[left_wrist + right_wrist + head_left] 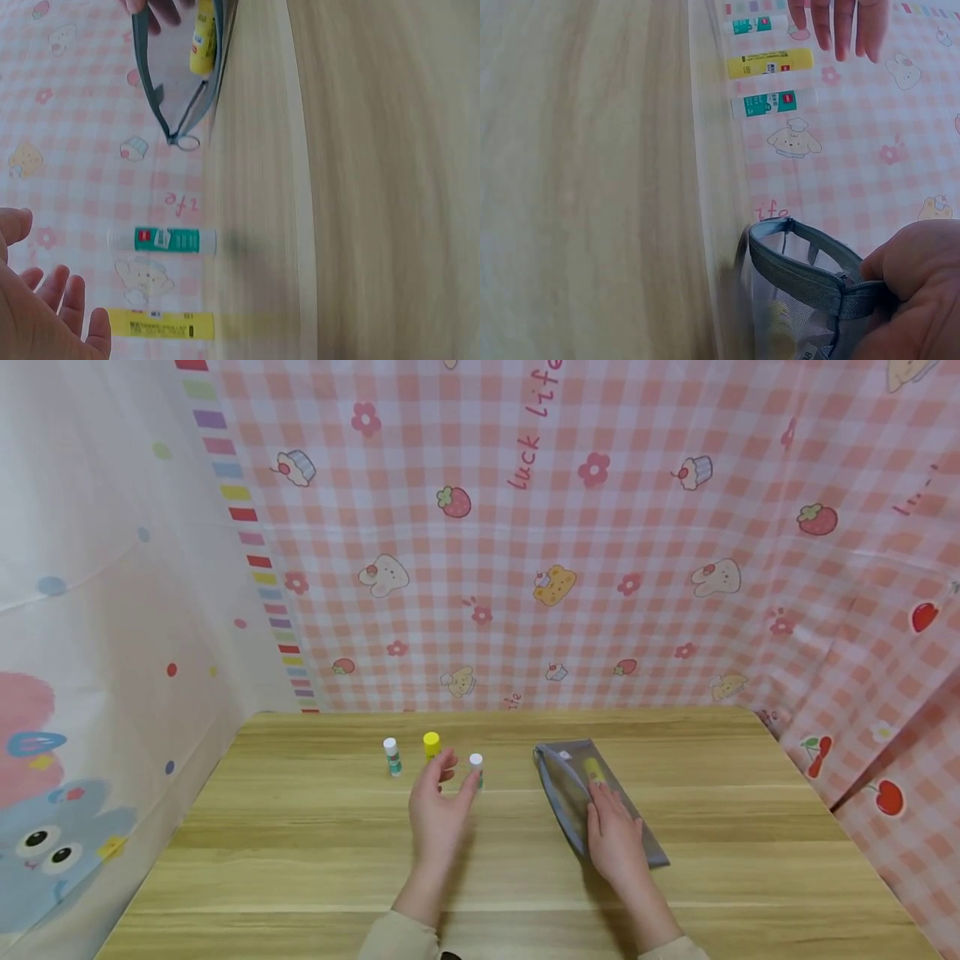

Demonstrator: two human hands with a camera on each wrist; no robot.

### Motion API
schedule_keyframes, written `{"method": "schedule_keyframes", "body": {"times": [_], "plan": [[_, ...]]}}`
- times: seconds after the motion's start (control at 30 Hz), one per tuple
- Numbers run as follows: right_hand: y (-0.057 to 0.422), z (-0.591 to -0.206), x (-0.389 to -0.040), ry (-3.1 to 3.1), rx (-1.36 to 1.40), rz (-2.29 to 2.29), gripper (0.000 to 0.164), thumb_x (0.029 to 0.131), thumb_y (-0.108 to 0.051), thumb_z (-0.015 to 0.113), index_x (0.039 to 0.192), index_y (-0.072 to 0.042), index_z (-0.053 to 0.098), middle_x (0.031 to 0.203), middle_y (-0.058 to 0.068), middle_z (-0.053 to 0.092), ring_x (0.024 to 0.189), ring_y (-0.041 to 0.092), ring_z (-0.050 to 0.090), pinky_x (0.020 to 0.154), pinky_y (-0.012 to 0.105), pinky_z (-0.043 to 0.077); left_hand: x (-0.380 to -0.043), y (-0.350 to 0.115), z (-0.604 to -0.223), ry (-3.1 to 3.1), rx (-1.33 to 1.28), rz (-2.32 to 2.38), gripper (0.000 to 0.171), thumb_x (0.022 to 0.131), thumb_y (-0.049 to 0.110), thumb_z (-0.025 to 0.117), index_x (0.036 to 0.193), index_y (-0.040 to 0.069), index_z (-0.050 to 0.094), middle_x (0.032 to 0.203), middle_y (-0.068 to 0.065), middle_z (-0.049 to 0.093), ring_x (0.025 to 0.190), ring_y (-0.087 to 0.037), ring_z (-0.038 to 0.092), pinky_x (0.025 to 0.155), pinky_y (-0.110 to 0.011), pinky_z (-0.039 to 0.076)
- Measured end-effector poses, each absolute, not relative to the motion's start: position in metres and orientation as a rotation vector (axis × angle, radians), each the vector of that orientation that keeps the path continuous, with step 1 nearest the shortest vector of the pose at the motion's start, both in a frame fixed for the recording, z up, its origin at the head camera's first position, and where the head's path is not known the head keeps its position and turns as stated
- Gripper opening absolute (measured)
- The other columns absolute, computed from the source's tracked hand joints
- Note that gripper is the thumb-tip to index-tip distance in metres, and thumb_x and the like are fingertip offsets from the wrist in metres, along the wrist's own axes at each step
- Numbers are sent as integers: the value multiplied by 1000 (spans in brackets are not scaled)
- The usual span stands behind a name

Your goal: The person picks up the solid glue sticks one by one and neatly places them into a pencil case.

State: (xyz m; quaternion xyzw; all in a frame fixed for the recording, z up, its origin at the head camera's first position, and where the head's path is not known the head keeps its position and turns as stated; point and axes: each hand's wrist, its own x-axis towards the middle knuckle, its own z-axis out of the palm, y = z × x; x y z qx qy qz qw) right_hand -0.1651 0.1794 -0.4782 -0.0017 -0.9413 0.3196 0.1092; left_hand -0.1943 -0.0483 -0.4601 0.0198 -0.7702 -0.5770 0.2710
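Three glue sticks stand upright on the table: a white-and-green one (393,760) at left, a yellow one (431,743) in the middle, and another white-and-green one (476,762) at right. My left hand (437,814) is just in front of the yellow and right-hand sticks, fingers parted; the left wrist view shows a gap between it and them. To the right lies a grey mesh zipper pouch (562,785), its mouth gaping toward the left. With thumb and fingers my right hand (922,292) grips the pouch's rim. Inside the pouch is a yellow glue stick (202,45).
The wood-grain table (337,877) extends to both sides of the hands. A pink checked cloth (495,543) hangs behind its back edge, and a white printed curtain (187,610) hangs at the left.
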Motion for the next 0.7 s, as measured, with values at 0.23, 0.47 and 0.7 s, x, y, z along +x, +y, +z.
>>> {"method": "schedule_keyframes", "body": {"times": [0.23,0.47,0.7], "plan": [[180,-479,-166,-2778,-8,955,39,103,-8,43,138,9,49,143,31,43,133,51,37,101,80,21,-197,-63,-460,-2129,80,-1468,41,82,8,81,119,0,65,113,-13,68,101,-34,64,92,-53,50],[180,-480,-165,-2790,-22,970,41,103,-8,42,139,9,48,145,30,42,134,50,36,103,79,19,-200,-75,-463,-2158,98,-1406,44,82,9,81,120,-3,63,117,-16,66,104,-34,62,94,-50,49],[180,-479,-164,-2785,-17,967,40,103,-8,43,140,9,48,144,31,42,134,51,36,102,80,19,-205,-82,-465,-2182,129,-1406,46,83,10,80,124,-3,61,121,-18,64,109,-35,60,96,-51,49]]}}
